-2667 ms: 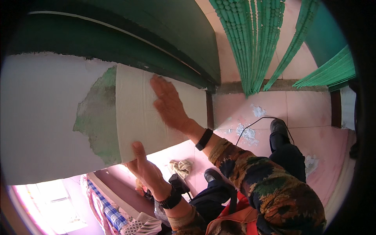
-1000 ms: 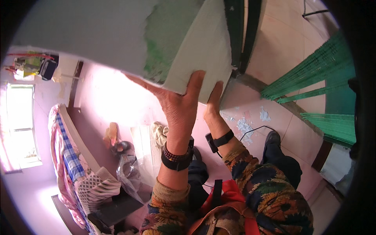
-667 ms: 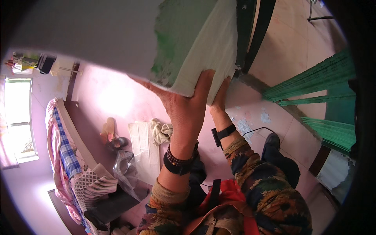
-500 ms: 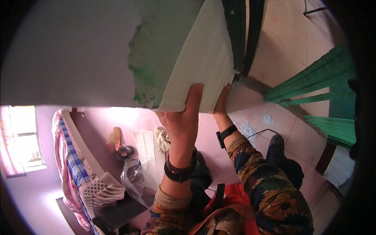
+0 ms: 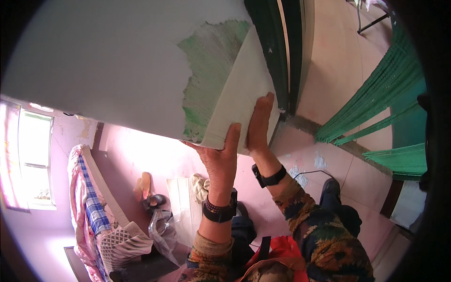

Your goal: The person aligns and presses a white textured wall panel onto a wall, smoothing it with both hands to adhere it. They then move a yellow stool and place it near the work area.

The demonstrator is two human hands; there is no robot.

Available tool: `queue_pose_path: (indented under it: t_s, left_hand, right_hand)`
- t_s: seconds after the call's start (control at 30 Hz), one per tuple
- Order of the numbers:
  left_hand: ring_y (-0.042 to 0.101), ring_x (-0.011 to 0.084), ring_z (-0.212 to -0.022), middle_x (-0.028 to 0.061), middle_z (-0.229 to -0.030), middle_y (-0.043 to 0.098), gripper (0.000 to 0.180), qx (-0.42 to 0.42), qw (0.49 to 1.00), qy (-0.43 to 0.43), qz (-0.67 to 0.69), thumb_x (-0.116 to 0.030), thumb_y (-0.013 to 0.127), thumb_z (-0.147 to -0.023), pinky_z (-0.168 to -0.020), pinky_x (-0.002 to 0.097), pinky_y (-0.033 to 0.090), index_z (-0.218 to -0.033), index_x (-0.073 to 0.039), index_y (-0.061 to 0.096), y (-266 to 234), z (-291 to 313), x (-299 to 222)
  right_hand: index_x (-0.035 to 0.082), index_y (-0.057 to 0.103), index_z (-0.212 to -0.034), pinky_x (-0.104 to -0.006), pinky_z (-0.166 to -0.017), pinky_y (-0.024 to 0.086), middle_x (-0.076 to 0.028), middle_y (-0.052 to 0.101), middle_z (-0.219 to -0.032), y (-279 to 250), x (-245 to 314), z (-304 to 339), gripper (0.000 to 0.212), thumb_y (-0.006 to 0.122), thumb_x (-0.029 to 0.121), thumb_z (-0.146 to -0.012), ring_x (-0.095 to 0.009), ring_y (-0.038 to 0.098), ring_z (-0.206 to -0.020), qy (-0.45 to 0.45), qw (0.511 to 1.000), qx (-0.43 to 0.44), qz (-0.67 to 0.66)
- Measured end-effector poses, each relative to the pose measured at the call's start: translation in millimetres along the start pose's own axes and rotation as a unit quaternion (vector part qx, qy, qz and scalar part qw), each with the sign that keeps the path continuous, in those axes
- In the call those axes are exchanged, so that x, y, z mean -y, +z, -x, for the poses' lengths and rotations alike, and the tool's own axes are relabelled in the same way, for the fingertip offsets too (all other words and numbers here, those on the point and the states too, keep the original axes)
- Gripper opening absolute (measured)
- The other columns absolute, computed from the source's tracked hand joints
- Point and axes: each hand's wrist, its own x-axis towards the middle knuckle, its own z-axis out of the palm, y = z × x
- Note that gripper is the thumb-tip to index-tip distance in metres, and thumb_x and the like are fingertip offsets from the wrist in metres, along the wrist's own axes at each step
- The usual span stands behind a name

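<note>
A broad pale grey surface (image 5: 117,70), like a wall or panel, fills the upper left, with a ragged green patch (image 5: 206,80) bared on it. Beside the patch lies a smooth white sheet (image 5: 235,94) with a slanting straight edge. My left hand (image 5: 221,160) is at the sheet's lower edge, thumb in front and fingers hidden behind, closed on it. My right hand (image 5: 259,127) lies against the front of the sheet near its right side, fingers stretched out and together.
A dark green frame (image 5: 270,51) borders the sheet on the right. Green fringed curtains (image 5: 366,108) hang beyond it. On the pink floor are pale flakes (image 5: 298,174), shoes (image 5: 152,201) and a clear plastic bag (image 5: 162,230). A bed with a blue checked cover (image 5: 94,207) stands at left, near a window (image 5: 35,160).
My right hand has moved from the sheet's right edge up onto its front. My left hand stays at the lower edge. The view has shifted, showing more of the green patch's top.
</note>
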Motion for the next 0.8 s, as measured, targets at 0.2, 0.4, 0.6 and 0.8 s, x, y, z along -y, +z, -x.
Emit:
queue_pose_path:
  t_s: [0.2,0.4,0.6,0.8]
  left_hand:
    - [0.003,0.0385,-0.150,0.0277,-0.159,-0.012,0.125,0.030,0.991,-0.033,0.129,-0.033,0.078,-0.080,-0.120,0.0484,0.009,-0.151,-0.002,-0.021,1,-5,3]
    - [-0.014,0.0364,-0.150,0.0263,-0.159,-0.022,0.123,-0.025,0.963,0.013,0.267,-0.068,0.058,-0.084,-0.121,0.0465,-0.001,-0.152,0.000,-0.019,2,-2,0]
    - [-0.005,0.0360,-0.152,0.0210,-0.164,-0.002,0.077,-0.139,0.934,-0.022,0.327,-0.050,0.028,-0.104,-0.121,0.0448,-0.002,-0.156,0.001,0.004,10,-5,-12]
    - [-0.002,0.0357,-0.152,0.0208,-0.164,0.000,0.073,-0.207,0.936,-0.046,0.280,-0.044,0.029,-0.105,-0.121,0.0464,-0.001,-0.157,0.000,0.003,23,-13,-11]
  right_hand:
    - [0.013,-0.003,-0.157,-0.0579,-0.118,0.016,-0.032,0.006,-0.158,27,69,6,0.091,0.047,0.059,-0.097,-0.050,0.012,-0.145,-0.250,0.939,0.058,0.228]
    - [0.007,0.000,-0.157,-0.0539,-0.118,0.018,-0.032,0.006,-0.158,30,104,-6,0.099,0.051,0.063,-0.093,-0.050,0.007,-0.146,-0.403,0.863,0.112,0.285]
    - [-0.001,-0.006,-0.155,-0.0399,-0.121,0.003,-0.021,-0.004,-0.163,35,144,23,0.077,0.022,0.051,-0.105,-0.031,-0.002,-0.151,-0.138,0.964,0.199,0.110]
    - [0.000,-0.011,-0.155,-0.0419,-0.121,0.003,-0.020,-0.009,-0.163,4,147,28,0.087,0.022,0.062,-0.102,-0.031,-0.004,-0.151,-0.166,0.916,0.304,0.203]
